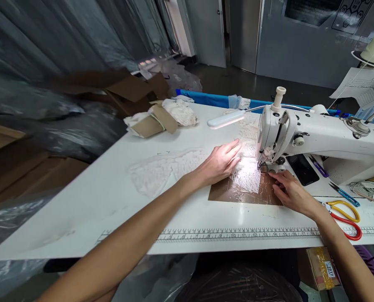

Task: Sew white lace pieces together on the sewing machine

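A long strip of white lace (174, 165) lies across the white table (118, 209) and runs under the needle of a white sewing machine (312, 134). My left hand (223, 161) lies flat on the lace just left of the needle, fingers stretched out. My right hand (289, 188) rests on the brown plate (227, 193) in front of the presser foot, its fingers curled and pressing the lace edge near the needle. A lamp lights the lace brightly there.
Scissors with red and yellow handles (347, 216) and blue thread snips (344, 193) lie at the right. A pile of lace and cardboard pieces (160, 117) sits at the back of the table. A printed ruler (237, 234) runs along the front edge. Plastic-wrapped bundles (48, 126) stand to the left.
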The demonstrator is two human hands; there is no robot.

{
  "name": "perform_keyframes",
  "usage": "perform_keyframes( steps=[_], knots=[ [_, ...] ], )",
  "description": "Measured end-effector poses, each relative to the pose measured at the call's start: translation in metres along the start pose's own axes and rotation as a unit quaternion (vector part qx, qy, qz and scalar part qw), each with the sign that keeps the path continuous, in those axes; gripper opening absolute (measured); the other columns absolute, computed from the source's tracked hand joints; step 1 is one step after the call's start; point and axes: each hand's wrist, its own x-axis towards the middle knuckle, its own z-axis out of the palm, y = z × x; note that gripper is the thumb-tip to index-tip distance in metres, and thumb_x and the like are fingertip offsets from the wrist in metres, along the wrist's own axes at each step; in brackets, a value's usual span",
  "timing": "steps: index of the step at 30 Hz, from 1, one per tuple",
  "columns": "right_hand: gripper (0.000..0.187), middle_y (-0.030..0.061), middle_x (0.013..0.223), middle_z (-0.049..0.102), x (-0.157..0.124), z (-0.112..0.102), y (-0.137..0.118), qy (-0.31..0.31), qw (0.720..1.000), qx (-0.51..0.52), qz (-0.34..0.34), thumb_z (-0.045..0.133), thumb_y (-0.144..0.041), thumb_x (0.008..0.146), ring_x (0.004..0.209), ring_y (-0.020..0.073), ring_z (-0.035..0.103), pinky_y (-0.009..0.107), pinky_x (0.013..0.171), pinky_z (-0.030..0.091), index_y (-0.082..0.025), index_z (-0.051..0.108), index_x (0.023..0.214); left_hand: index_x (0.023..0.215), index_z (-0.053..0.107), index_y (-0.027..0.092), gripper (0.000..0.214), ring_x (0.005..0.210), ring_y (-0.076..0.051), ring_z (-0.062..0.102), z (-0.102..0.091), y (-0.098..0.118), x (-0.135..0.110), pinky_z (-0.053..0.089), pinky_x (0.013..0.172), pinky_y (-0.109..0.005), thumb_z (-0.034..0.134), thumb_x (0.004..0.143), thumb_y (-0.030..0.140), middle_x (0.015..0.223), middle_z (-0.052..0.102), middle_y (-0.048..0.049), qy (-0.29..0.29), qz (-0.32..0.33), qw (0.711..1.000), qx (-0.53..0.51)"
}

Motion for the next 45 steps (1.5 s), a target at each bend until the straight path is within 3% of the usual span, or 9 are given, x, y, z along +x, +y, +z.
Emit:
perform_keyframes(
  steps=[5, 9, 18, 21, 24, 30, 35, 39, 45],
  knots=[
    [0.037, 0.0118, 0.112, 0.062, -0.008, -0.003, -0.003, 0.002, 1.0, -0.005, 0.002, 0.047, -0.019, 0.094, 0.1, 0.021, 0.064, 0.04, 0.091, 0.057, -0.017, 0.06, 0.128, 0.115, 0.063, 0.015, 0.028, 0.094, -0.021, 0.066, -0.009, 0.028, -0.003, 0.055, 0.078, -0.034, 0.042, 0.103, 0.029, 0.113, 0.068, -0.0109, -0.097, 0.109, 0.986, -0.079],
    [0.034, 0.0121, 0.11, 0.063, -0.008, 0.0, -0.004, 0.02, 1.0, 0.002, -0.017, 0.046, -0.017, 0.094, 0.098, 0.0203, 0.065, 0.039, 0.09, 0.057, -0.016, 0.063, 0.124, 0.098, 0.066, 0.016, 0.02, 0.088, -0.02, 0.065, 0.0, 0.037, -0.001, 0.054, 0.074, -0.031, 0.052, 0.098, 0.03, 0.1, 0.068, -0.0083, -0.146, 0.125, 0.976, -0.101],
    [0.031, 0.0067, 0.097, 0.063, 0.02, 0.006, -0.016, -0.058, 0.997, 0.041, -0.026, 0.07, -0.027, 0.084, 0.084, 0.0182, 0.061, 0.032, 0.076, 0.053, -0.016, 0.061, 0.111, 0.088, 0.067, 0.016, 0.033, 0.086, -0.018, 0.064, 0.016, 0.034, -0.005, 0.053, 0.076, -0.031, 0.042, 0.103, 0.03, 0.095, 0.067, -0.0066, -0.083, 0.102, 0.98, -0.15],
    [0.007, 0.006, 0.089, 0.061, 0.028, 0.011, -0.021, -0.064, 0.998, 0.025, -0.011, 0.059, -0.023, 0.091, 0.078, 0.0165, 0.059, 0.03, 0.073, 0.05, -0.016, 0.061, 0.093, 0.094, 0.067, 0.016, 0.032, 0.086, -0.018, 0.065, 0.018, 0.033, -0.007, 0.054, 0.078, -0.033, 0.041, 0.104, 0.031, 0.095, 0.069, -0.0074, -0.054, 0.122, 0.98, -0.15],
    [0.011, 0.0051, 0.085, 0.062, 0.03, 0.013, -0.02, -0.051, 0.997, 0.048, -0.011, 0.052, -0.021, 0.094, 0.074, 0.0155, 0.059, 0.029, 0.071, 0.048, -0.017, 0.059, 0.086, 0.099, 0.067, 0.016, 0.03, 0.088, -0.019, 0.066, 0.022, 0.033, -0.009, 0.056, 0.08, -0.033, 0.044, 0.104, 0.034, 0.098, 0.07, -0.0085, -0.04, 0.144, 0.978, -0.144],
    [0.018, 0.0035, 0.08, 0.061, 0.022, 0.016, -0.006, 0.028, 0.995, 0.077, 0.058, 0.048, -0.028, 0.094, 0.062, 0.0121, 0.054, 0.025, 0.061, 0.048, -0.017, 0.062, 0.092, 0.09, 0.067, 0.015, 0.025, 0.081, -0.015, 0.069, 0.016, 0.037, -0.009, 0.057, 0.063, -0.023, 0.047, 0.102, 0.025, 0.091, 0.071, -0.0068, -0.007, 0.097, 0.976, -0.195],
    [0.032, 0.0105, 0.1, 0.059, 0.015, 0.021, -0.005, 0.004, 0.999, -0.003, -0.033, 0.046, -0.026, 0.094, 0.08, 0.0178, 0.057, 0.033, 0.073, 0.053, -0.018, 0.065, 0.119, 0.083, 0.061, 0.014, 0.018, 0.08, -0.014, 0.069, 0.014, 0.04, -0.005, 0.059, 0.068, -0.025, 0.051, 0.097, 0.018, 0.088, 0.071, -0.0078, 0.109, 0.09, 0.967, -0.212],
    [0.039, 0.0095, 0.093, 0.057, 0.013, 0.022, -0.012, -0.038, 0.994, -0.067, -0.078, 0.047, -0.016, 0.089, 0.087, 0.0212, 0.054, 0.037, 0.078, 0.052, -0.022, 0.068, 0.121, 0.082, 0.062, 0.015, 0.02, 0.08, -0.014, 0.07, 0.015, 0.04, -0.006, 0.058, 0.062, -0.022, 0.05, 0.097, 0.02, 0.092, 0.073, -0.0086, 0.061, 0.105, 0.975, -0.187],
    [0.033, 0.0069, 0.096, 0.058, 0.011, 0.016, -0.018, -0.058, 0.995, -0.026, -0.078, 0.054, -0.013, 0.085, 0.092, 0.0191, 0.053, 0.037, 0.086, 0.049, -0.024, 0.074, 0.109, 0.089, 0.065, 0.017, 0.022, 0.077, -0.014, 0.068, 0.02, 0.038, -0.007, 0.058, 0.071, -0.029, 0.047, 0.1, 0.021, 0.089, 0.074, -0.0053, 0.018, 0.182, 0.974, -0.13]
  ],
)
